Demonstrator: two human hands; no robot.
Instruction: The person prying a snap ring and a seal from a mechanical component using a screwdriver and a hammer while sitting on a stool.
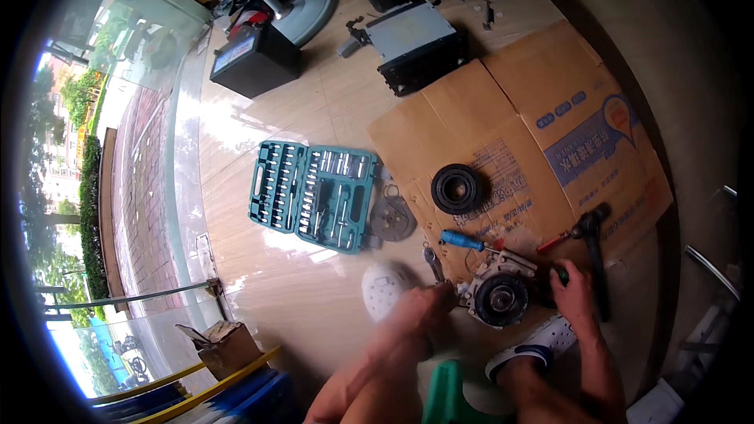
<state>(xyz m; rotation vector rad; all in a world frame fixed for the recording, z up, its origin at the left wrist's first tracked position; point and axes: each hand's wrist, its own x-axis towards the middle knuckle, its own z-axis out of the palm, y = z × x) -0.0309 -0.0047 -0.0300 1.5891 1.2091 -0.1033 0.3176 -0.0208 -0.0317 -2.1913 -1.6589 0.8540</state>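
A metal machine part point(501, 298) with a round black face, perhaps a compressor, sits between my feet at the cardboard's near edge. At its left side my left hand point(430, 308) is closed, its fingers slightly blurred; what they hold is hidden. My right hand point(573, 292), on the part's right, is wrapped round a dark green handle point(561, 275) whose far end I cannot see. A blue-handled screwdriver point(462, 240) lies just beyond the part. Further right rest a black hammer point(594, 255) and a thin red-handled tool point(554, 242). A small metal tool point(433, 264) lies near my left hand.
A black pulley ring point(457, 188) lies on the flattened cardboard point(448, 122). To its left are a grey metal disc point(392, 218) and an opened teal socket case point(299, 202). Farther away stand a black battery point(263, 63) and a metal-topped box point(412, 31). My white shoes point(383, 286) flank the part.
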